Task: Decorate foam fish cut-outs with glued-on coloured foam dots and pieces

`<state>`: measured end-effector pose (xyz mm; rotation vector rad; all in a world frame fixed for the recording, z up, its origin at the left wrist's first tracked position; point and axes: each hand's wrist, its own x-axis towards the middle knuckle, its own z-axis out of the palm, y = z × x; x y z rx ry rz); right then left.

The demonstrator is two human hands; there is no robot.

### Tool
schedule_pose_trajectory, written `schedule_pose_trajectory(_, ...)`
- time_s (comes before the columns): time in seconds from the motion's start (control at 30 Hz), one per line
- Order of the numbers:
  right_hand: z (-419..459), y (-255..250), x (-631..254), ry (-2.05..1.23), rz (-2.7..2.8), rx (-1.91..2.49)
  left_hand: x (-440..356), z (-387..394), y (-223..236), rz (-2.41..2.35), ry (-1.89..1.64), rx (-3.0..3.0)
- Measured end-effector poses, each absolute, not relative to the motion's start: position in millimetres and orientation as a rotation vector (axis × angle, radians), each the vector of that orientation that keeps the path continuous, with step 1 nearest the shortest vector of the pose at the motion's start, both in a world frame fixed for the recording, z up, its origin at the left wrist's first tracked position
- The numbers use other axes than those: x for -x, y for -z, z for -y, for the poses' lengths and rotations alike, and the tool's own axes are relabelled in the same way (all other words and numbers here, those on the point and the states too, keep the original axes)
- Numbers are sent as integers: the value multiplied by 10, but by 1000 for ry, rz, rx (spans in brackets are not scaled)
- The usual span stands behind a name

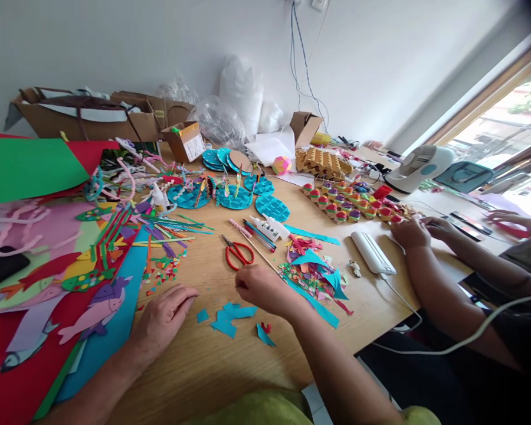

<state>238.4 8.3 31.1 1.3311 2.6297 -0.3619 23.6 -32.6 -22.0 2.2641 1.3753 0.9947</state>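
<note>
My left hand (167,314) rests on the wooden table, its fingers bent and held together, with no object showing between them. A small turquoise paper square (202,316) lies just right of it. My right hand (262,290) is closed with curled fingers just below the red-handled scissors (239,255), and I cannot make out whether anything is inside it. Between and below my hands lie turquoise paper scraps (225,324) and a curved turquoise piece (264,335) beside a small red bit. A pink-topped stick (254,243) runs down behind my right hand.
Coloured paper scraps (312,273) lie right of my hand, a glue bottle (264,229) and pens above. Paper fish (95,313) cover coloured sheets at left. Turquoise discs (272,208) and painted egg cartons (347,203) stand behind. A white power bank (373,254) and another person's hands (410,233) are right.
</note>
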Motion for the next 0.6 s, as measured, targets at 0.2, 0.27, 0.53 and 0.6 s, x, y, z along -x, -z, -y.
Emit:
schedule_pose_trajectory(0.2, 296, -398, -2868, 530, -2471, -1603, -244, 343, 183, -1360, -958, -2253)
schedule_pose_trajectory(0.27, 406, -345, -2897, 549, -2369, -1673, -244, 346, 187, -1368, -958, -2240)
schedule_pose_trajectory(0.53, 642, -157, -2791, 699, -2192, -1826, -240, 350, 253, -1349, -976, -2266)
schedule_pose_trajectory(0.6, 675, -124, -2728, 658, -2108, -1862, -243, 352, 254, -1345, -972, -2270)
